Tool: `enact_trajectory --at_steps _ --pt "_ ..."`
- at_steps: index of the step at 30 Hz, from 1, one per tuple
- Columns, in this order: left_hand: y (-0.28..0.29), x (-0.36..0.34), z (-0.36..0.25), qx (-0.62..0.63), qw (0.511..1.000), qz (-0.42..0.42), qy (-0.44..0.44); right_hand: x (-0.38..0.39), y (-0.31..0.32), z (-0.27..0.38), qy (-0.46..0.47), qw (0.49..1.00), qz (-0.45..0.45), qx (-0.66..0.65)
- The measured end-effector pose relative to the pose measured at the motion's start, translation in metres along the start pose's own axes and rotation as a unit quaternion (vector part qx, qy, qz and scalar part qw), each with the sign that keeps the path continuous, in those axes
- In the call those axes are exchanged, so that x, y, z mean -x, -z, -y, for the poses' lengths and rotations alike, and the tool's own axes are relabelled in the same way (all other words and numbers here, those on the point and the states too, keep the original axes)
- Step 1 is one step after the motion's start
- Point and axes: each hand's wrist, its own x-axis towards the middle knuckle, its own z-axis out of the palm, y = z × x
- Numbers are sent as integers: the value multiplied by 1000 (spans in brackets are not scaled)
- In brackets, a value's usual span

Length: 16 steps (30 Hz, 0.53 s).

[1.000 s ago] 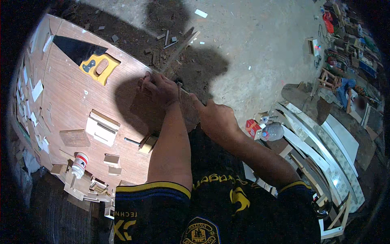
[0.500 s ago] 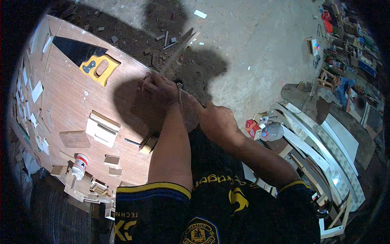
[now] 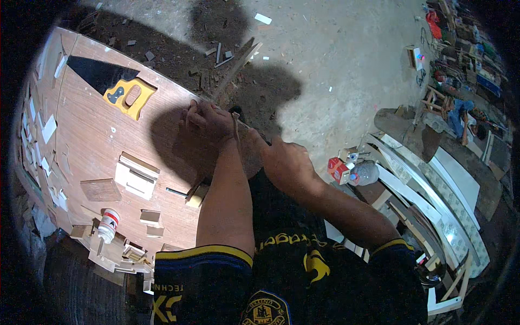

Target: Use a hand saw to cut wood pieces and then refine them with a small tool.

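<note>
At the far edge of the wooden workbench, my left hand is closed, its fingers pressing on a thin wood strip. The strip sticks out past the edge over the floor. My right hand is wrapped round something just right of the left wrist. A slim shaft shows between the two hands; its kind cannot be made out. Shadow darkens the bench around my left hand. A handsaw with a yellow handle and dark blade lies to the left.
Small wood pieces, a pencil and a white-and-red bottle stand or lie on the bench. Offcuts litter the floor. Right are a red box, a clear jug and long panels. A person is farther off.
The whole view has shifted slightly. Both hands stay in nearly the same place by the bench edge, still closed. The far person at the right has changed posture.
</note>
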Motion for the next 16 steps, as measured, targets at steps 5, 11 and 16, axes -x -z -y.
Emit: enact_trajectory --at_steps 5,11,16 --pt "-35 16 29 79 995 -53 41 4 1 9 22 1000 -3 12" --pt "-18 10 9 12 999 -12 40 -2 4 10 38 998 -32 24" --pt "-11 9 17 -7 999 3 47 -1 13 15 46 998 -23 24"
